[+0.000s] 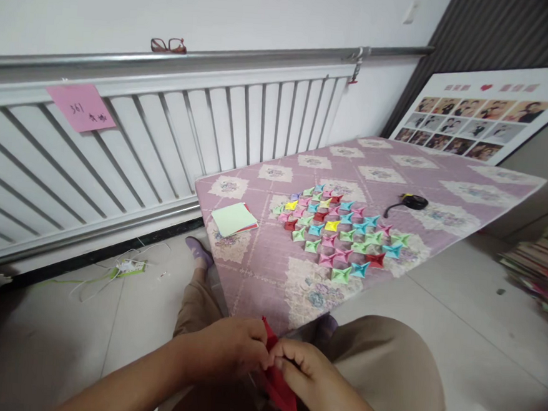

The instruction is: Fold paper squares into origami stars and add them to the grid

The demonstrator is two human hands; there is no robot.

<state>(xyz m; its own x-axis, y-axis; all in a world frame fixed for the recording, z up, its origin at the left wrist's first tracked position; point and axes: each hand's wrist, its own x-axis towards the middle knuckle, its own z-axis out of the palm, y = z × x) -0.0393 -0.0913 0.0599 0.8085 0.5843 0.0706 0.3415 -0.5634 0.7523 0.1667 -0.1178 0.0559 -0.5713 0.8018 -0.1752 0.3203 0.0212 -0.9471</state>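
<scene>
1. Red paper (283, 395), creased into a long pointed shape, sits between the two hands in front of the near edge of the table (261, 286), above the lap.
2. The left hand (245, 347) comes in from the lower left, its forearm slanting upward to the right. The back of the hand faces up and the fingers curl inward; its grip is closed on the paper's upper part.
3. The right hand (303, 371) comes from the lower right, forearm angled up and leftward. Its thumb and bent forefinger are together, with the grip clamped on the paper just beside the left fingertips.
4. Both wrists are low, one on each side of the paper, whose upper point shows above the fingers and whose wider end slants down to the right between the hands.
5. On the patterned cloth, small folded paper pieces (332, 226) in pink, green, blue, yellow and red lie in slanting rows.
6. Left of them is a stack of flat sheets (233, 219), pale green on top with a red edge showing underneath.
7. Right of the rows lies a black object (415, 202) with a yellow part and a dark strap-like end.
</scene>
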